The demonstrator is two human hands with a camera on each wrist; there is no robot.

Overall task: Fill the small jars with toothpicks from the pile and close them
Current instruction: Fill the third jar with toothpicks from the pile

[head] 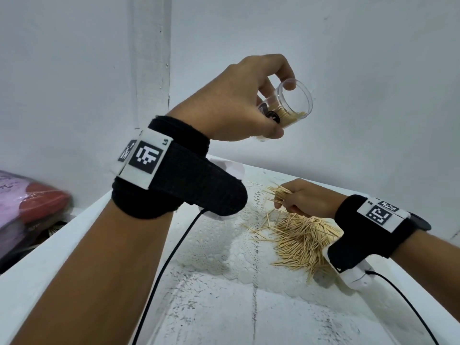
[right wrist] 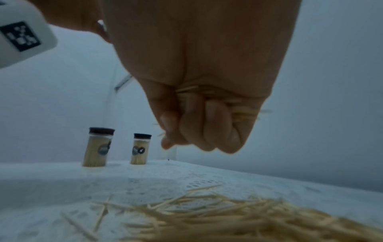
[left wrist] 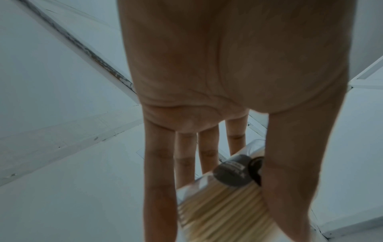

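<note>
My left hand [head: 251, 105] holds a small clear jar [head: 290, 103] up in the air, tilted with its open mouth to the right; toothpicks lie along its lower side. The left wrist view shows the same jar [left wrist: 223, 201] between fingers and thumb, with a dark label. Lower right, my right hand [head: 302, 199] grips a bunch of toothpicks [head: 278, 195] just above the loose pile [head: 301, 241] on the white lace mat. The right wrist view shows that fist [right wrist: 207, 124] closed round the toothpicks, above the pile [right wrist: 238, 217].
Two filled jars with dark lids, one [right wrist: 97, 147] and another [right wrist: 140, 149], stand at the back of the table. A white wall runs close behind. Red and pink bags [head: 27, 207] lie off the table's left edge. Black cables [head: 169, 255] hang from both wristbands.
</note>
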